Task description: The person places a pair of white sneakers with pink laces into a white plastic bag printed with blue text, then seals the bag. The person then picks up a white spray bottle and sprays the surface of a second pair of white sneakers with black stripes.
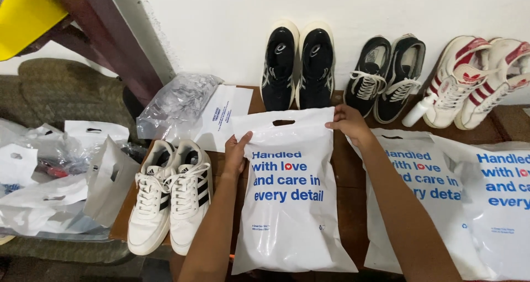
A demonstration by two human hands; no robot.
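— Two hands on one bag, am I right?

— Yes. The white plastic bag with blue print lies flat at the centre of the frame, running down to the bottom edge, on a brown wooden table. The left hand grips its left edge just below the top corner, fingers curled around the plastic. The right hand pinches the upper right corner, beside the cut-out handle slot.

— So neither hand is spread wide?

— No, both are closed on the bag, each at its own side.

— What sits around it?

— Just left of the left forearm, a pair of white sneakers with black stripes, toes toward the bottom of the frame. Above the bag, propped against the white wall, stand black sneakers with cream soles. Right of those, a black pair with white laces, then a white pair with red stripes at the upper right. A small white bottle lies between those last two pairs.

— Any other bags?

— Two more of the same printed bags lie at the right, overlapping each other. A crumpled clear plastic bag sits at the upper left of the table, and a heap of white bags fills the left edge.
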